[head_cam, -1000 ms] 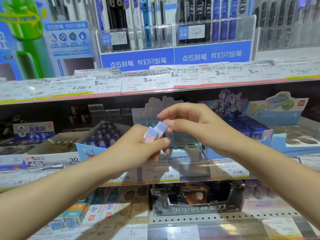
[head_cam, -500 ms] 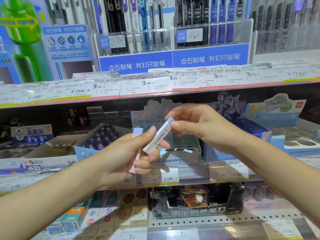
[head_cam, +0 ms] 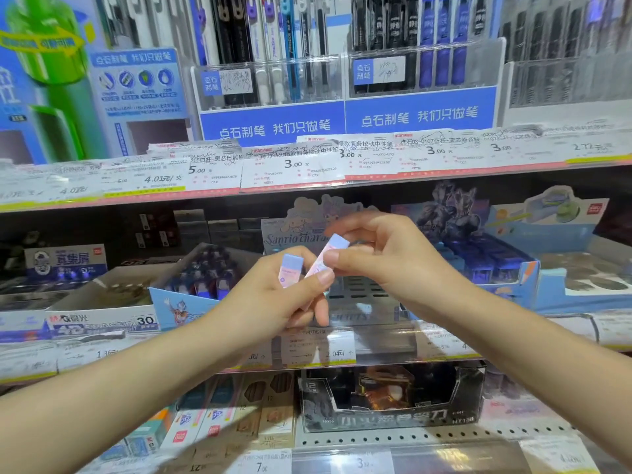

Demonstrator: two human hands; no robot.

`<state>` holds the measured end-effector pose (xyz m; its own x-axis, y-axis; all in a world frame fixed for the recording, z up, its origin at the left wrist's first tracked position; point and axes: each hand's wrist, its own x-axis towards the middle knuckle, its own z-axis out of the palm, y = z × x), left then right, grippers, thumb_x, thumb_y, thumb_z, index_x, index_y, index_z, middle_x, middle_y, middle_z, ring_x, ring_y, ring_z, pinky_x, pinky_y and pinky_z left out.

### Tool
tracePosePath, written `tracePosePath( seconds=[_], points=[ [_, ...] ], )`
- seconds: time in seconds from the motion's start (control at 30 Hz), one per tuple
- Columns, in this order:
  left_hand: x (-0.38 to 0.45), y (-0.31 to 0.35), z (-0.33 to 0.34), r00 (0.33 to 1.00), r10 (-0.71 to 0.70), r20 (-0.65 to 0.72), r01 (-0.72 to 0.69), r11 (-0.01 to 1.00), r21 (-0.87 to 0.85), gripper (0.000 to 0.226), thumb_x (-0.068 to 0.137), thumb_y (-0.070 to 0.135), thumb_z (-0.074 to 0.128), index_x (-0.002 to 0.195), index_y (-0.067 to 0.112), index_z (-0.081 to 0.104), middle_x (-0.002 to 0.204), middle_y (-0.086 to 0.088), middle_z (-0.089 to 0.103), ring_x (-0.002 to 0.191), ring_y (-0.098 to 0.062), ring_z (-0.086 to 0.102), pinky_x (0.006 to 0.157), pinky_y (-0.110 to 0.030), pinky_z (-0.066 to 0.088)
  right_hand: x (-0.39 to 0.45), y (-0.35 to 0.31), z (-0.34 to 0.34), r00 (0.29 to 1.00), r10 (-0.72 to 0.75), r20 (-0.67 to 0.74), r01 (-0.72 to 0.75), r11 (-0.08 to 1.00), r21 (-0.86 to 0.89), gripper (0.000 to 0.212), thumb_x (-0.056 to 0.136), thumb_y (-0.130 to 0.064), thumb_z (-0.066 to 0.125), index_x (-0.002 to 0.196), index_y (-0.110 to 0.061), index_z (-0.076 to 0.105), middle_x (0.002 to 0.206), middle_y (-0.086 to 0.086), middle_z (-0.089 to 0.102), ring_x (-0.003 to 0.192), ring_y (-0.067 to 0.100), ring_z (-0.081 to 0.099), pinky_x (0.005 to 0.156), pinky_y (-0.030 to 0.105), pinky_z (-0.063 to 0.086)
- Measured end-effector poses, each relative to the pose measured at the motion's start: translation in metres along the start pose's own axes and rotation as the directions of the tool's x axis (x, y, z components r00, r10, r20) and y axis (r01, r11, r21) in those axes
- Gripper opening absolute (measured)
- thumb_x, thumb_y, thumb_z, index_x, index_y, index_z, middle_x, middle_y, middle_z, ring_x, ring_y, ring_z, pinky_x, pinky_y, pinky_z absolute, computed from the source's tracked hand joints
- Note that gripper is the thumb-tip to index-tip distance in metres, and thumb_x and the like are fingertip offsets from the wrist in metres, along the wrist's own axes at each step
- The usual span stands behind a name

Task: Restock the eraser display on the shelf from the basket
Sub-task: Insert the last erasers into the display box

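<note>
On the far left of the middle shelf stands a white cardboard box (head_cam: 102, 323) with the printed letters "M&G" and a large "30". Beside it, a blue box (head_cam: 201, 285) holds small dark packs in rows. The paper price tags (head_cam: 294, 165) on the shelf edge above show "4.01", "5.00" and "3.00", some curled and overlapping.

The left hand (head_cam: 270, 302) is closed around a small eraser (head_cam: 290, 271), a soft-looking block with rounded corners, pale blue at the top and pink below; it stands upright between thumb and fingers. Just beside it, the right hand (head_cam: 393, 261) pinches a second eraser (head_cam: 328, 254) of the same colours with thumb and forefinger, tilted, its lower end against the left thumb. Both erasers are in the air in front of the eraser display (head_cam: 359, 295), a grey slotted tray with a cardboard header reading "Sanrio chara…", partly hidden by the hands. The tag under it reads "2.0".

Above, a blue sign (head_cam: 417, 114) carries white Chinese characters under clear plastic pen holders. On the lower shelf sits a dark glossy box (head_cam: 393, 398) marked "12".
</note>
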<state>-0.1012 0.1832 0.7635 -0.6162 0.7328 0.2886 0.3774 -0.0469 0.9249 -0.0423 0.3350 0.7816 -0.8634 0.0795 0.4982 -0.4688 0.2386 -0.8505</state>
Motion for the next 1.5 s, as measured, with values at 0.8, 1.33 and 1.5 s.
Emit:
tracePosePath(
  seconds=[0.8, 1.33, 1.5],
  points=[
    [0.005, -0.003, -0.034, 0.966, 0.183, 0.184, -0.226, 0.248, 0.942, 0.057, 0.084, 0.005, 0.046, 0.138, 0.024, 0.042, 0.135, 0.001, 0.056, 0.119, -0.017, 0.053, 0.094, -0.026, 0.040, 0.022, 0.026, -0.017, 0.984, -0.176, 0.040, 0.161, 0.757, -0.633, 0.019, 0.079, 0.000, 0.063, 0.091, -0.015, 0.063, 0.073, -0.015, 0.054, 0.066, 0.004, 0.052, 0.059, 0.009, 0.041],
    [0.011, 0.002, -0.045, 0.978, 0.095, 0.187, -0.208, 0.316, 0.926, 0.065, 0.079, 0.002, 0.041, 0.134, 0.036, 0.044, 0.090, -0.004, 0.075, 0.044, -0.013, 0.046, 0.045, -0.010, 0.035, 0.020, 0.035, -0.019, 0.959, -0.247, 0.136, 0.266, 0.631, -0.729, 0.016, 0.076, -0.012, 0.069, 0.091, -0.013, 0.071, 0.094, 0.003, 0.063, 0.089, 0.014, 0.057, 0.080, 0.021, 0.041],
    [0.013, -0.001, -0.045, 0.969, 0.118, 0.219, -0.245, 0.310, 0.919, 0.065, 0.078, 0.002, 0.041, 0.134, 0.035, 0.045, 0.093, -0.004, 0.075, 0.044, -0.014, 0.046, 0.045, -0.010, 0.036, 0.018, 0.029, -0.019, 0.979, -0.143, 0.145, 0.203, 0.674, -0.711, 0.032, 0.076, -0.005, 0.045, 0.093, -0.011, 0.071, 0.098, -0.001, 0.059, 0.096, 0.009, 0.053, 0.088, 0.012, 0.039]
  ],
)
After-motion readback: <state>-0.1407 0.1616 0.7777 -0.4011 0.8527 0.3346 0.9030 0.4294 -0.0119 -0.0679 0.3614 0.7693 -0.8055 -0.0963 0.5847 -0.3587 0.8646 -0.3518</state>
